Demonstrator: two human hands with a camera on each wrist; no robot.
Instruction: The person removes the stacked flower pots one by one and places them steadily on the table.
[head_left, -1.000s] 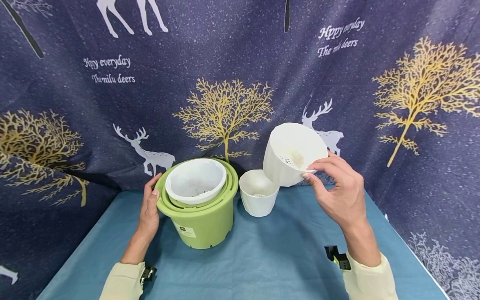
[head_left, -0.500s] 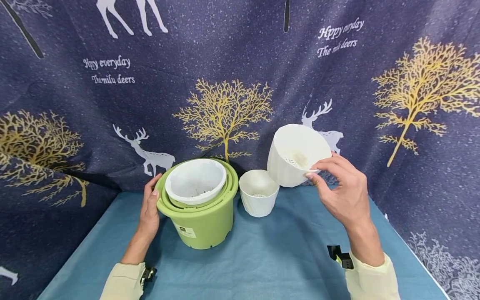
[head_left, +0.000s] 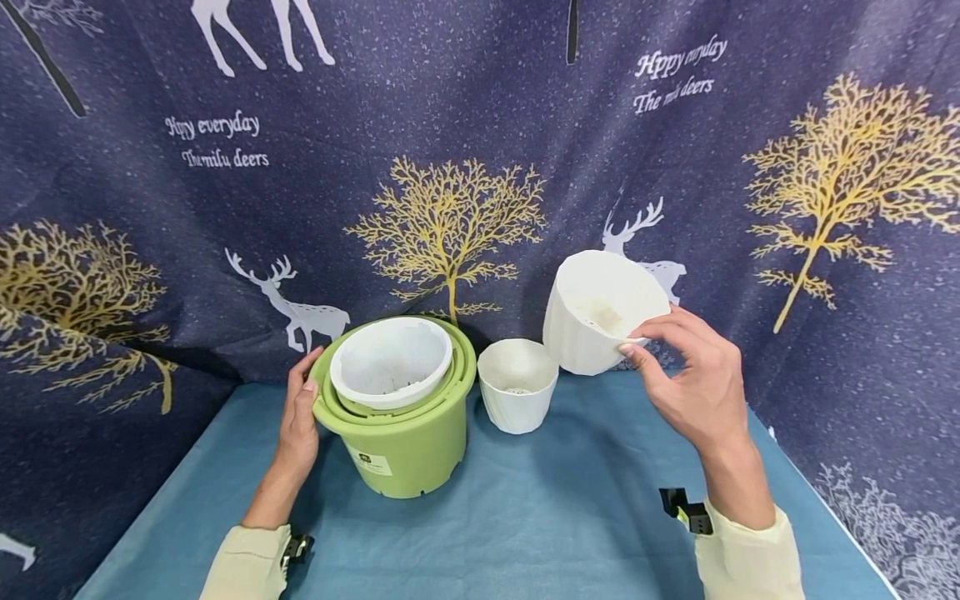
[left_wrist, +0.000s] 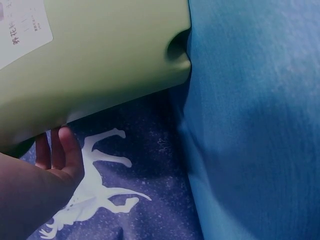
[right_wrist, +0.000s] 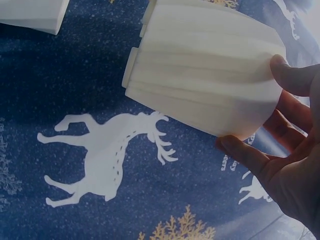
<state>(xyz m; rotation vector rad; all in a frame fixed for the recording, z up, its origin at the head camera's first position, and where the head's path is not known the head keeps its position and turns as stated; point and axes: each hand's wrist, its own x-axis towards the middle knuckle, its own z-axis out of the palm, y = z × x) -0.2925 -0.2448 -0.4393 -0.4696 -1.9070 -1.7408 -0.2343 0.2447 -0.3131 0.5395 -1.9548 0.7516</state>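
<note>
My right hand [head_left: 693,375] pinches the rim of a white ribbed flower pot [head_left: 573,342] between thumb and fingers. That pot hangs raised above the table, its mouth tilted toward me, with drain holes and a brownish stain inside. A smaller white flower pot [head_left: 517,392] stands upright on the table just below and to its left. My left hand [head_left: 297,417] rests against the left side of a large green flower pot [head_left: 408,458], fingertips touching it under the rim in the left wrist view. Nested inside the green pot are another green rim and a white pot [head_left: 390,333].
A blue cloth [head_left: 495,533] covers the table. Behind it hangs a dark blue curtain [head_left: 480,100] printed with deer and yellow trees. The green pot carries a white label [head_left: 372,463] on its front.
My right hand has shifted slightly to the right with the white flower pot, away from the smaller one. My left hand and the green pot have stayed in place.
</note>
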